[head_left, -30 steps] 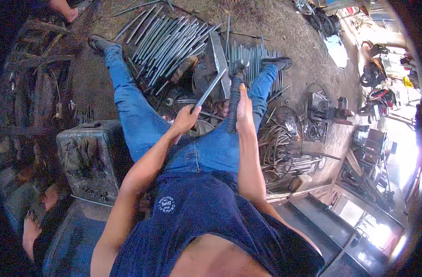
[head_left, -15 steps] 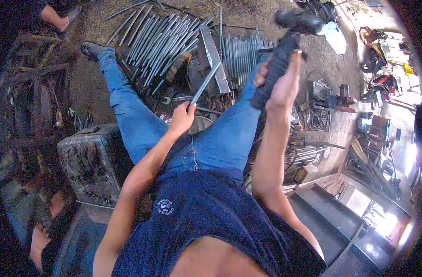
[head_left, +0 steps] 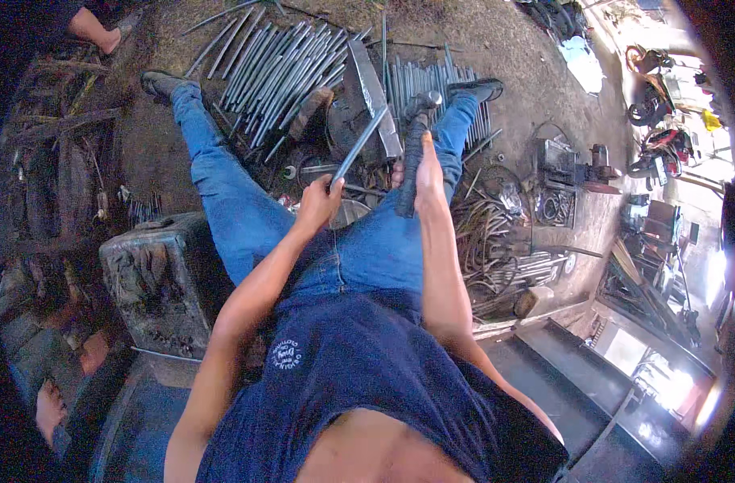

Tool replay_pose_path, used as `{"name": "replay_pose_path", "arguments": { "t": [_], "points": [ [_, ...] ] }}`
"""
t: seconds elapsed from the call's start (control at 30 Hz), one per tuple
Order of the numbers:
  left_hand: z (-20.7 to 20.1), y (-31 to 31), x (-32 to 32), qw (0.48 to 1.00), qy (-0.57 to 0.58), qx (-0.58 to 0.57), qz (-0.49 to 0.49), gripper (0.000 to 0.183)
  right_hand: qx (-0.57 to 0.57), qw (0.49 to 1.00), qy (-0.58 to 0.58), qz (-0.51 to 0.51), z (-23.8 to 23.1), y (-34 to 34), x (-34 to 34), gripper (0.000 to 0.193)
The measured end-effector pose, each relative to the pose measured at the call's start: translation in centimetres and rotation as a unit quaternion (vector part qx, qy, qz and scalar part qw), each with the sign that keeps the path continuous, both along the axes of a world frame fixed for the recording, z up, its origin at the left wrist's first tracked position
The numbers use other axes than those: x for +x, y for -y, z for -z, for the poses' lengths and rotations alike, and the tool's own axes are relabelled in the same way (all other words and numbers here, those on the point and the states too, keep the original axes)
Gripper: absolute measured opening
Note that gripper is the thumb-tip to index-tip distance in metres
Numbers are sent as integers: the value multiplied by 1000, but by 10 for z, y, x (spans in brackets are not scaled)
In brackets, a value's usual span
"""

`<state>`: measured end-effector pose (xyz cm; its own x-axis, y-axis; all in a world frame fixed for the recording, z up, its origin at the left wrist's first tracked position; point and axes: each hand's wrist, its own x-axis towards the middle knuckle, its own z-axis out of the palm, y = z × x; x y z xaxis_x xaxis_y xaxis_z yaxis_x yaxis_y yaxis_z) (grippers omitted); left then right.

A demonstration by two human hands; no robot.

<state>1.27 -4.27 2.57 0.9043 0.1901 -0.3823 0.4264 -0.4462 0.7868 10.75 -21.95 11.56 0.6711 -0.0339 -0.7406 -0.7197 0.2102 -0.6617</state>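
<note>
My left hand (head_left: 317, 203) is closed round the near end of a grey metal rod (head_left: 359, 146). The rod slants away to the right, its far end over a steel block (head_left: 373, 95) with a bright edge; whether it touches cannot be told. My right hand (head_left: 429, 175) grips a hammer (head_left: 416, 137) by its dark, wrapped handle. The hammer's head is up beyond the fist, just right of the block. A curved, rusty brown piece (head_left: 311, 113) stands left of the block. Between my legs, a wrench (head_left: 290, 172) lies near the rod hand.
Many metal rods (head_left: 275, 72) lie heaped beyond the block, with another row of rods (head_left: 411, 84) by my right foot. A grimy box (head_left: 158, 290) stands left. Coiled scrap (head_left: 488, 233) and a vise-like machine (head_left: 564, 173) are at right. Other people's feet (head_left: 102, 36) show at left.
The hammer has come down and inward from its raised place at the right, toward the steel block. My left hand and the rod have hardly moved.
</note>
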Motion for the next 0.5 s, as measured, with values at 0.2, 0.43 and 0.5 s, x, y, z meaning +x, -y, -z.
{"name": "replay_pose_path", "arguments": {
  "t": [0.2, 0.43, 0.5],
  "points": [
    [9, -5, 7, 999, -11, -52, -4, 46, 3, 1000, -25, -5, 19, 2, -32, 59],
    [-2, -7, 4, 995, -26, -94, -2, 37, -17, 1000, 7, -24, -5, -4, -4, 58],
    [-3, -4, 1, 999, 44, 4, 10, 34, -36, 994, 97, -29, -46, -2, 15, 61]
  ]
}}
